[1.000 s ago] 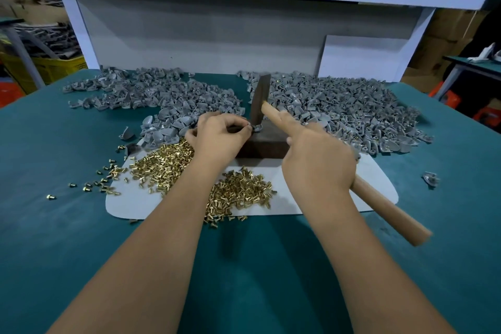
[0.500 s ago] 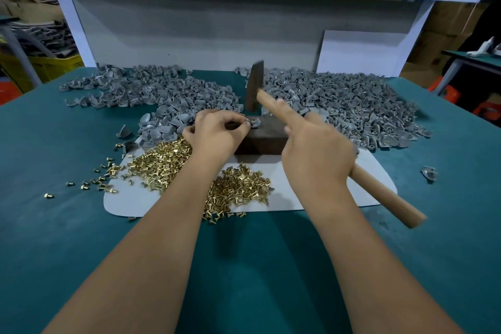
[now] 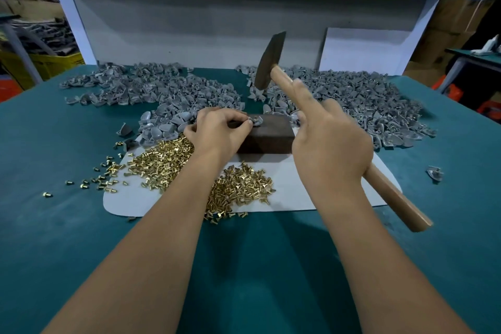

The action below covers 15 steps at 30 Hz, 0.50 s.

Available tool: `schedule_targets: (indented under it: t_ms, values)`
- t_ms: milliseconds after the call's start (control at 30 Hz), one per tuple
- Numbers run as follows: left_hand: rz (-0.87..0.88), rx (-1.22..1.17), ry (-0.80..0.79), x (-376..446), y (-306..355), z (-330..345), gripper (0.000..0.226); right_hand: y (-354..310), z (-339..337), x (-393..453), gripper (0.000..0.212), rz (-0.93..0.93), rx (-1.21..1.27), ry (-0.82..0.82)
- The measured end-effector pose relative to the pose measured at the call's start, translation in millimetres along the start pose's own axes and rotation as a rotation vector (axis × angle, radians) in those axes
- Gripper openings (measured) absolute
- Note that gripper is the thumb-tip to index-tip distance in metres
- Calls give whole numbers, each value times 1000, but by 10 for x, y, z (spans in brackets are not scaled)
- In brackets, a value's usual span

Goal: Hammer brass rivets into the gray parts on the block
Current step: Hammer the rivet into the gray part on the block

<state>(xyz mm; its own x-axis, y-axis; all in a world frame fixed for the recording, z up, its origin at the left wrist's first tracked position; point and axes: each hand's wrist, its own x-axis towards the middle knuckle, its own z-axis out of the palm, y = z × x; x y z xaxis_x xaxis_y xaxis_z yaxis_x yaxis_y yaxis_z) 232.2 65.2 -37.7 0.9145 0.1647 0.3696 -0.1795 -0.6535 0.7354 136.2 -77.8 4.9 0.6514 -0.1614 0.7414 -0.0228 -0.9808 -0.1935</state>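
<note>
One gray part (image 3: 256, 120) on block (image 3: 267, 137), pinched by left hand (image 3: 217, 131); right hand (image 3: 332, 144) grasps raised hammer (image 3: 271, 62). Heaps of parts beyond hands, unclear which are riveted.

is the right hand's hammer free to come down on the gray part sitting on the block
Probably yes: the hammer is raised above the gray part on the block with open air between. The left hand pinches the part's near edge, so those fingertips are close.

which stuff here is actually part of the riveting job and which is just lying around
In the job: hammer held by right hand; gray part pinched by left hand on the dark block; brass rivets; gray part piles.

Lying about: yellow crate, white board, side table.
</note>
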Motion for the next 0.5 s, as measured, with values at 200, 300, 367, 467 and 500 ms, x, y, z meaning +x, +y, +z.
schedule_targets:
  t_ms: [200, 300, 367, 467, 500]
  values:
    - [-13, -55, -30, -15, -5, -15, 21, -8, 26, 21, 64, 0, -97, -265]
    - [-20, -46, -4, -19, 15, -19, 23, -30, 18, 9, 64, -1, -71, -160]
    - [-13, -18, 2, -14, 23, -9, 21, -17, -1, 3, 61, -4, -31, -47]
    - [-12, -41, -2, -21, 18, -13, 18, 21, 1, 17, 61, -63, -92, -141]
    - [-14, -58, -10, -25, 11, -17, 17, 26, 14, 16, 61, -75, -122, -216]
